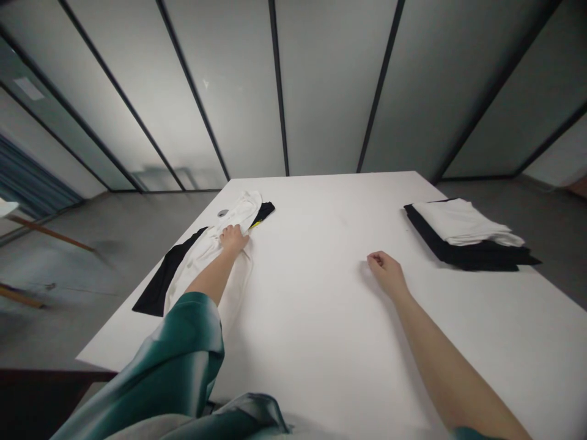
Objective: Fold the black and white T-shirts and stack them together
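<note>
My left hand [233,239] is closed on a white garment [197,253] that lies lengthwise on the left side of the white table [312,293]. Under and beside this cloth is a black garment [158,284], showing at its left edge and past its far end, where a thin yellow strip is visible. My right hand [386,269] is over the middle right of the table with its fingers curled; I see nothing in it. Right of that hand sits a pile, a folded white cloth [463,221] on top of folded black cloths [486,256].
A small round grey object [222,213] is near the table's left edge, beside the white garment. Frosted panels [321,91] with dark frames stand behind the table. Wooden legs [50,232] and a blue curtain [34,174] are at the left.
</note>
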`<state>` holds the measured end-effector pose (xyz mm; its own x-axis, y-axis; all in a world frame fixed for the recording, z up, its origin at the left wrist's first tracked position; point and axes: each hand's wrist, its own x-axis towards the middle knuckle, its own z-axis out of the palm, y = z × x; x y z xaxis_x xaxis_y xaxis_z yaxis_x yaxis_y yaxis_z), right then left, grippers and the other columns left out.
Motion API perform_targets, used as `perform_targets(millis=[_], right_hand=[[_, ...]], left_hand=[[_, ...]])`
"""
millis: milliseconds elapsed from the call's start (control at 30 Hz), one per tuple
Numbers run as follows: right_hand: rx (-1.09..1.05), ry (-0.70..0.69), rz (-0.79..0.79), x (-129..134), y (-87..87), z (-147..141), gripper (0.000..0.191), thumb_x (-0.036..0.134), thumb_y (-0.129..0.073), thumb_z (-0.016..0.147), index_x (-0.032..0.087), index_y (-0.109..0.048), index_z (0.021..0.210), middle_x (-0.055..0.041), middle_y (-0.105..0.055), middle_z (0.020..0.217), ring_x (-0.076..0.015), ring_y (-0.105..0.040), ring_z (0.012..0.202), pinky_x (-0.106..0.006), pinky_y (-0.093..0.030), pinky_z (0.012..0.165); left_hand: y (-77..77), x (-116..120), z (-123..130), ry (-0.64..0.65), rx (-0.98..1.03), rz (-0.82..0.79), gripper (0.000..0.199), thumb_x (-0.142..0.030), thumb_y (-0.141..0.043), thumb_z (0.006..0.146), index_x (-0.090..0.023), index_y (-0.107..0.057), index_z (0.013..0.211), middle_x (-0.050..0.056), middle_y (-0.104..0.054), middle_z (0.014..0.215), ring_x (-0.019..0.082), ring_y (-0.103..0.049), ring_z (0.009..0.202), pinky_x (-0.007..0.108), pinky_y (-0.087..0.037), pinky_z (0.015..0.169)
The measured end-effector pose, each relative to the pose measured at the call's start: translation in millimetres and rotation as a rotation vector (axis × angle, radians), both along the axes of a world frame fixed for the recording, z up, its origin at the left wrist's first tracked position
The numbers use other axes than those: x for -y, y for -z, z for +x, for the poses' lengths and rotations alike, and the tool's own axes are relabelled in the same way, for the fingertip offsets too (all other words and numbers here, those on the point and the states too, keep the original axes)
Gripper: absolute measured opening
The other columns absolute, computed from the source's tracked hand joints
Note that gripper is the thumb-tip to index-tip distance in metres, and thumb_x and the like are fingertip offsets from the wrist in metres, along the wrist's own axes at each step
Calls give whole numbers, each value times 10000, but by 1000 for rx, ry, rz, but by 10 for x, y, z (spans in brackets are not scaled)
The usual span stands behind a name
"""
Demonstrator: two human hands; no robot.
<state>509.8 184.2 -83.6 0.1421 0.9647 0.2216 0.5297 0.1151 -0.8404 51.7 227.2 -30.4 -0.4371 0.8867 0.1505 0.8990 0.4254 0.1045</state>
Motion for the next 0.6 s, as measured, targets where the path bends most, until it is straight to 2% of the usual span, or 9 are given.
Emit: perform_targets(millis=[100, 233, 300, 400, 500, 600], right_hand=[[9, -2, -5, -4, 7, -8, 258, 459, -507, 716, 221, -607, 714, -20, -610, 579, -179, -526, 557, -297, -408, 558], [15, -6, -9, -6, 15, -14, 262, 460, -497, 719, 222, -605, 731, -26, -625, 602, -188, -550, 575, -305, -421, 577], [24, -6, -13, -11, 19, -16, 265, 463, -492, 717, 224, -605, 737, -32, -635, 621, -194, -563, 593, -311, -428, 592], [43, -2, -28, -23, 26, -21, 266, 464, -483, 721, 228, -604, 739, -38, -642, 640, -203, -575, 615, -319, -435, 611], [56, -1, -43, -33, 34, -26, 254, 453, -482, 725, 232, -606, 744, -42, -653, 664, -209, -589, 639, -322, -439, 627], [58, -6, -40, -31, 44, -26, 249, 447, -485, 730, 233, -611, 750, -42, -664, 683, -212, -602, 655, -325, -444, 642]], left_hand=[[43, 43, -85, -25, 71, 15, 390, -329, -543, 875, -134, -630, 1200, 230, -560, 1334, 388, -478, 1268, 520, -372, 1027], [10, 17, -154, -56, 354, 164, 281, -245, -498, 878, -140, -692, 1053, 210, -632, 1244, 387, -504, 1254, 523, -366, 1042], [-50, -4, -181, -68, 443, 209, 306, -233, -440, 906, -120, -694, 1036, 214, -662, 1177, 369, -544, 1216, 493, -394, 1029], [-148, -40, -137, -66, 538, 291, 398, -250, -331, 963, -104, -658, 1137, 197, -662, 1190, 311, -574, 1197, 435, -423, 1029], [-195, -101, 103, -35, 672, 376, 415, -318, -347, 979, -129, -609, 1239, 158, -658, 1222, 281, -585, 1189, 426, -440, 1033], [-141, -158, 577, 34, 786, 399, 397, -353, -429, 954, -156, -612, 1246, 131, -679, 1204, 271, -589, 1191, 425, -459, 1026]])
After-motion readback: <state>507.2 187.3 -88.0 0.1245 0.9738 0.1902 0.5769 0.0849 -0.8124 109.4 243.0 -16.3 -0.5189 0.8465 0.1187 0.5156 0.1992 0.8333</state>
